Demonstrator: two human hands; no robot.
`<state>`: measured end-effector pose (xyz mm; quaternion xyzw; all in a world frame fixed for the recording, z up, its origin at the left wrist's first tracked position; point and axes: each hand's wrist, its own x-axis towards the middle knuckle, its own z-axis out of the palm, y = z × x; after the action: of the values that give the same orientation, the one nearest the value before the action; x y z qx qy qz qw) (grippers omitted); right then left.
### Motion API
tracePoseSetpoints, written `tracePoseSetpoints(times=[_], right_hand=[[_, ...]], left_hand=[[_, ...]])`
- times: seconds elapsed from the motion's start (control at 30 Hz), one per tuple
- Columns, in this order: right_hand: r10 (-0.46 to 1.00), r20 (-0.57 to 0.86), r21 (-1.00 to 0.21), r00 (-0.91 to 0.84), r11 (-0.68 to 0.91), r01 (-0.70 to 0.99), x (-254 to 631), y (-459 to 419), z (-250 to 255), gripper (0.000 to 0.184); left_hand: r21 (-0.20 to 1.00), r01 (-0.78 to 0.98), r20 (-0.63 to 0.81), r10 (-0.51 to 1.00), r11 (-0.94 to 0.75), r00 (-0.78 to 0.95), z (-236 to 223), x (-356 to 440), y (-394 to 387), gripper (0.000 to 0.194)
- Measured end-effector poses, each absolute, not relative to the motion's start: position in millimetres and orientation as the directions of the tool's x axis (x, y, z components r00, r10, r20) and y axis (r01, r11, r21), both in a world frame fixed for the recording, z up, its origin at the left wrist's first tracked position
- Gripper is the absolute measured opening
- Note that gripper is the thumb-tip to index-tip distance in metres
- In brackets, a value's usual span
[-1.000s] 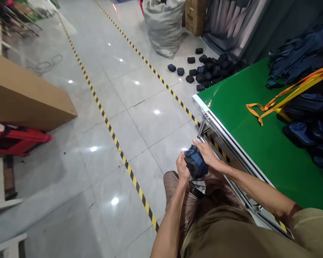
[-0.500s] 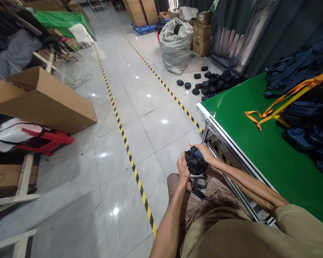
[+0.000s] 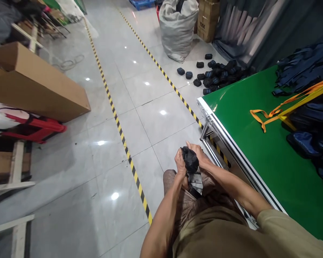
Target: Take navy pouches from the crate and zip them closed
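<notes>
Both of my hands close around a small rolled-up dark fabric bundle [image 3: 190, 159] held above my lap. My left hand [image 3: 179, 164] grips its left side and my right hand [image 3: 198, 154] wraps its right side and top. The bundle looks black, tightly bunched, with no blue showing. A pile of similar rolled dark bundles [image 3: 214, 73] lies on the floor far ahead, beside a big grey sack [image 3: 177, 30].
A green-topped table [image 3: 253, 132] with a metal edge runs along my right, carrying dark blue fabric pieces [image 3: 312, 122] and an orange strap [image 3: 282, 105]. A long cardboard box [image 3: 34, 84] lies at left. Yellow-black tape [image 3: 118, 125] crosses the tiled floor.
The bundle has been squeezed smaller and darker between my hands; the blue fabric seen earlier is now tucked in. The view has swung up and back down slightly.
</notes>
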<state>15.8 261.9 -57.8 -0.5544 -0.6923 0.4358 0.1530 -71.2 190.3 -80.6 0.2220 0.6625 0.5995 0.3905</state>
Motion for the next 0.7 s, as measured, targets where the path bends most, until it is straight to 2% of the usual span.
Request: tracePoseSetpoints(times=[0.17, 0.33, 0.53, 0.7], right_hand=[[0.94, -0.195, -0.783, -0.281, 0.023, 0.622, 29, 266, -46, 0.057], [0.98, -0.099, -0.825, -0.174, 0.016, 0.564, 50, 257, -48, 0.058], [0.977, -0.157, -0.852, -0.145, -0.06, 0.52, 49, 238, -63, 0.067], [0.976, -0.18, -0.865, -0.126, -0.096, 0.493, 64, 241, -56, 0.074]], left_hand=[[0.989, -0.017, -0.127, 0.791, 0.146, -0.598, -68, -79, 183, 0.045], [0.979, 0.067, -0.119, 0.808, 0.192, -0.578, -66, -97, 167, 0.042], [0.971, 0.05, -0.163, 0.803, 0.234, -0.574, -67, -86, 165, 0.047], [0.973, -0.063, -0.211, 0.753, 0.221, -0.623, -58, -76, 159, 0.038]])
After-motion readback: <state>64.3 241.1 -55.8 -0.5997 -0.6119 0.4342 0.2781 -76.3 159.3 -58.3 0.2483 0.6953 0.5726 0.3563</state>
